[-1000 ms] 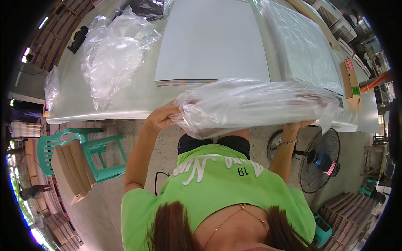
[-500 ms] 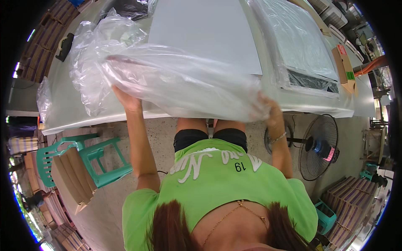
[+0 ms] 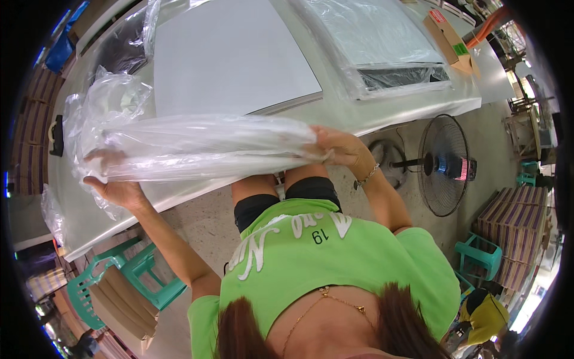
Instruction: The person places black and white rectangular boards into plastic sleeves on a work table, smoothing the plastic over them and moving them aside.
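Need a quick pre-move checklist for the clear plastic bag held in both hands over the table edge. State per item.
1. Left hand gripping the clear plastic bag at its left end: ok.
2. Right hand pinching the bag's right end: ok.
3. Bag stretched between the hands, not sagging to the floor: ok.
4. Bag mouth open: cannot tell, film is bunched.
5. Flat white panel lying flat on the white table behind the bag: ok.
6. Floor fan apart from the bag: ok.

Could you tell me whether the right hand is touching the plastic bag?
Touching: the head view shows the right hand gripping the end of the plastic bag.
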A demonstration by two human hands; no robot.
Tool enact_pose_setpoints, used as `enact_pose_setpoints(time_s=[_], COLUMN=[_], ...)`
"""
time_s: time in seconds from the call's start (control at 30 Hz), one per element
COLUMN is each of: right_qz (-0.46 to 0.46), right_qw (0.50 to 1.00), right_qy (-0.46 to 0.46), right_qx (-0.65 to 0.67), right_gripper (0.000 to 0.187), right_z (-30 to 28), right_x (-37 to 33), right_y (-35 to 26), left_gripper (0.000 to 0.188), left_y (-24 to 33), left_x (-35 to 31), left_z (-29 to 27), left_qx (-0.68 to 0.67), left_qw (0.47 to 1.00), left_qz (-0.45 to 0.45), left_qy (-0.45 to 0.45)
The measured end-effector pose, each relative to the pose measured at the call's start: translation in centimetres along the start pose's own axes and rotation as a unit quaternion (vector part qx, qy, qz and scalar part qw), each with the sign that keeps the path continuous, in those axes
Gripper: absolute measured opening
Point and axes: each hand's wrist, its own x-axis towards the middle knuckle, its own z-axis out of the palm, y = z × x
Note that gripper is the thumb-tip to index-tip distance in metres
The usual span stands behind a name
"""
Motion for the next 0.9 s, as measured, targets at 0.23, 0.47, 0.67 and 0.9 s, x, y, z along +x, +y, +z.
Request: enact_pose_setpoints(time_s=[0.23,0.47,0.67,0.9], right_qz=[-0.037,-0.132,-0.33,-0.362], right_qw=[0.97,0.959,0.689,0.58], right_qy=[-0.235,0.163,0.445,0.462], right_qx=[-0.051,-0.189,-0.468,-0.565], right_gripper=[0.067,0.034,0.04,0.067], right_z=[-7.3,-4.5,-4.1,-2.9], right_x=[-0.6,-4.4,-1.3,1.5], right_y=[-0.4,-4.4,-0.2,1.2], left_gripper=[0.047,0.047,0.032,0.076], left_y=[6.1,4.0,-4.4,-8.6], left_x=[-1.6,-10.4,-9.1,-5.7], left_z=[-5.1,-4.4,-4.4,-5.0], left_qx=[0.012,0.574,0.852,0.88], left_qw=[0.987,0.78,0.441,0.384], left_qz=[-0.072,-0.101,0.08,0.106], left_qy=[-0.145,0.228,0.271,0.26])
